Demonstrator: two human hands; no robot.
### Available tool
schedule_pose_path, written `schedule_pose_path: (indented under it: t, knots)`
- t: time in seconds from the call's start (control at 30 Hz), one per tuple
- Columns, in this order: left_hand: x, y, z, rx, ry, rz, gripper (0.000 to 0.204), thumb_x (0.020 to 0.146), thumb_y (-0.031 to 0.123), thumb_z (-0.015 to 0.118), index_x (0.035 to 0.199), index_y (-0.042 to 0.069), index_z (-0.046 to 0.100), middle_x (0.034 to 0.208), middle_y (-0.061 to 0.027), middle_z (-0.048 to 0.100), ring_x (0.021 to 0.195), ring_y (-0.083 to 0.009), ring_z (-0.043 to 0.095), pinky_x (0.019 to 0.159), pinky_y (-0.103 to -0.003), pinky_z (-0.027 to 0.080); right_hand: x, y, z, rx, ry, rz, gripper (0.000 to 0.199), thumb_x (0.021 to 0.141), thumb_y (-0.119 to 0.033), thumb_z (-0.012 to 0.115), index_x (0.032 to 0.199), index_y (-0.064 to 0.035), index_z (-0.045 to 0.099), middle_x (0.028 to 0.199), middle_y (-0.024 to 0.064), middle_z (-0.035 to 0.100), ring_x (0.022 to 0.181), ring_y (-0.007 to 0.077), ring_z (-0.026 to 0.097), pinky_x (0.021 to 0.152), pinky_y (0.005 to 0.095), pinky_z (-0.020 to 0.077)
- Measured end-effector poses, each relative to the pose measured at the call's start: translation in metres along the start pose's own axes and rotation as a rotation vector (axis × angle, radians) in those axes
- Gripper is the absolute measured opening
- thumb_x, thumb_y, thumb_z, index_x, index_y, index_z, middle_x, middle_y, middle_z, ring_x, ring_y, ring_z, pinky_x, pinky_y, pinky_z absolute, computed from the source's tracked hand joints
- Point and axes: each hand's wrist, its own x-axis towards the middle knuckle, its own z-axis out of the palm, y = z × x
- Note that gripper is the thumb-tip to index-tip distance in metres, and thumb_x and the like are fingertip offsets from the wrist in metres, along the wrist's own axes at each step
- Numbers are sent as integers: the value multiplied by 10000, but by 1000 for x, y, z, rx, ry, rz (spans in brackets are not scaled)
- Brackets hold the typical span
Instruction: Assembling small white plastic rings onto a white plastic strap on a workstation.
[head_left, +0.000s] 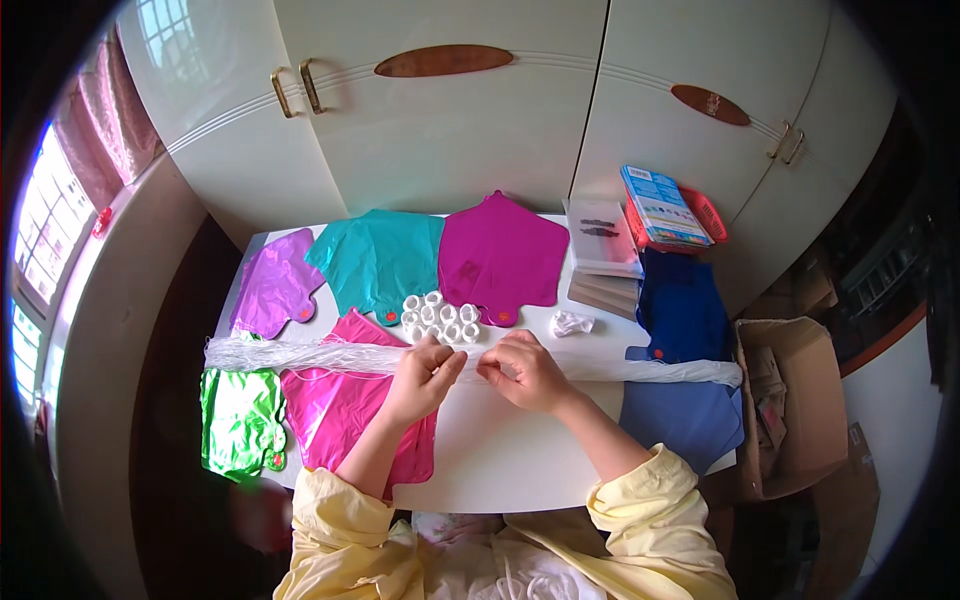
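A long bundle of white strings [300, 355] lies across the white table [500, 460] from left to right. My left hand [425, 375] and my right hand [525, 372] meet at its middle, fingertips pinching the strands. Just beyond my hands sits a cluster of small white plastic rings [440, 316]. Flat foil balloons lie around: purple [272, 285], teal [380, 258], magenta [502, 255], pink [340, 405] under my left forearm, green [240, 420], dark blue [683, 305] and lighter blue [685, 420].
A crumpled white scrap [572, 323] lies right of the rings. Flat packs and boxes [603, 250] are stacked at the back right, with a blue booklet on a red basket [668, 208]. An open cardboard box [790, 400] stands right of the table. White cupboards [450, 120] stand behind.
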Motion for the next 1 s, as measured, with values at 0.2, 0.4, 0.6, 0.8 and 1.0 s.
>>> schedule_pose_path:
  t: [0.2, 0.4, 0.6, 0.8, 1.0]
  knots:
    - [1, -7, -7, -1120, -297, -161, 438, 943, 294, 447, 562, 81, 479, 521, 22, 401, 570, -110, 370, 581, -262, 299, -1, 5, 5, 5, 16, -37, 55, 803, -118, 625, 814, -73, 596, 745, 29, 607, 718, 191, 587, 796, 339, 387]
    - [5, -6, -10, -1507, -95, 31, 259, 942, 266, 428, 1055, 42, 488, 1031, -43, 509, 835, -141, 465, 768, -272, 368, -1, 4, 9, 61, 22, 29, 70, 816, -125, 603, 832, -62, 576, 768, 55, 602, 751, 228, 584, 774, 356, 399]
    - [4, -4, -5, 290, 203, 173, 517, 842, 158, 567, 1327, 81, 404, 1315, -46, 460, 1014, -236, 448, 906, -346, 311, -2, 3, 4, -4, 80, 49, 89, 806, -128, 637, 843, -58, 594, 746, 53, 604, 753, 241, 566, 760, 340, 417]
    - [3, 15, -11, 563, 258, 252, 235, 820, 141, 608, 613, 55, 538, 621, -75, 507, 659, -178, 464, 666, -362, 321, 0, 2, -4, -59, 126, -27, 75, 782, -113, 650, 761, -72, 591, 679, 41, 585, 698, 220, 564, 748, 339, 414]
    - [3, 8, -14, -867, 220, -311, 280, 880, 124, 521, 612, 42, 532, 575, -7, 475, 574, -138, 425, 526, -304, 326, 0, 7, -1, -136, 123, -73, 106, 780, -128, 654, 726, -68, 585, 652, 26, 575, 627, 197, 559, 745, 333, 408]
